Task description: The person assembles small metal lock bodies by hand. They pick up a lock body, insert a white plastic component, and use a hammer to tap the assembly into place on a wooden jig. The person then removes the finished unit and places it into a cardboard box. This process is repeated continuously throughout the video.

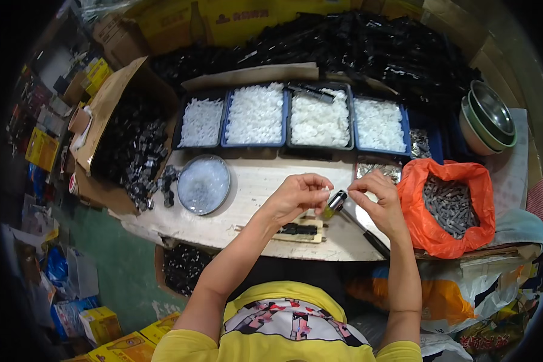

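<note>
Both my hands meet over the white worktable [259, 175]. My left hand [298, 196] is closed in a pinch, with a small white bit [329, 189] at its fingertips. Just beside those fingers is a small shiny black and silver part [338, 200], with a yellow-green end [328, 212] below it. My right hand [378, 199] pinches close to the part's upper end; what its fingertips hold is too small to make out. Under my hands, a cream-coloured block [317, 232] with black pieces lies on the table. A thin dark-handled tool [376, 243] lies beneath my right hand.
Several trays [254, 114] of small white parts line the back. A round bowl [203, 184] of clear pieces and a carton [123, 145] of black parts stand left. At right are an orange bag [413, 211] of grey pieces and stacked bowls [489, 117]. Black strips [344, 48] pile up behind.
</note>
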Demonstrator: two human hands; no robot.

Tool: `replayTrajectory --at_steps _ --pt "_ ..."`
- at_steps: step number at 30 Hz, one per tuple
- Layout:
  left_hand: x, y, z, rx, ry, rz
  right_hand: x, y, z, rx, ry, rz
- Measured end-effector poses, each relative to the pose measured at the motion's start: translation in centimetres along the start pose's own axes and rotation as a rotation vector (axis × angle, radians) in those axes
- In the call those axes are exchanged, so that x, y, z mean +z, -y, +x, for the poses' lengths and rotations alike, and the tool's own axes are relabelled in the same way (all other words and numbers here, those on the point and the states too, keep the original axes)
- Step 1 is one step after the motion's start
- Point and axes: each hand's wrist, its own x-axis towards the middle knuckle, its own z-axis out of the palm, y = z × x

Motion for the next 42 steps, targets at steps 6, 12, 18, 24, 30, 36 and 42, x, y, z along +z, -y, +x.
replayTrajectory --at_steps 6,12,18,24,30,36,42 --pt "-1.0 1.2 -5.5 0.052 -0.029 0.043 3.0 3.9 0.6 -0.233 0.148 -0.141" --pt "-0.8 0.6 -7.5 0.021 -0.053 0.114 3.4 5.5 1.4 -0.320 0.226 -0.241" --pt "-0.5 0.7 -8.0 0.044 -0.063 0.201 3.9 6.7 2.0 -0.406 0.351 -0.345" --pt "-1.8 1.9 -8.5 0.120 -0.110 -0.057 7.2 6.2 -0.1 -0.359 0.095 -0.355" --pt "-2.3 3.4 -8.9 0.144 -0.128 -0.267 8.7 6.1 -1.5 -0.309 -0.081 -0.240" --pt "-1.7 2.9 -9.6 0.189 -0.220 -0.072 9.2 5.8 -1.7 -0.318 -0.091 -0.267" --pt "-3.1 2.9 -10.4 0.677 -0.535 1.273 10.0 4.2 -2.6 -0.287 0.052 -0.358"
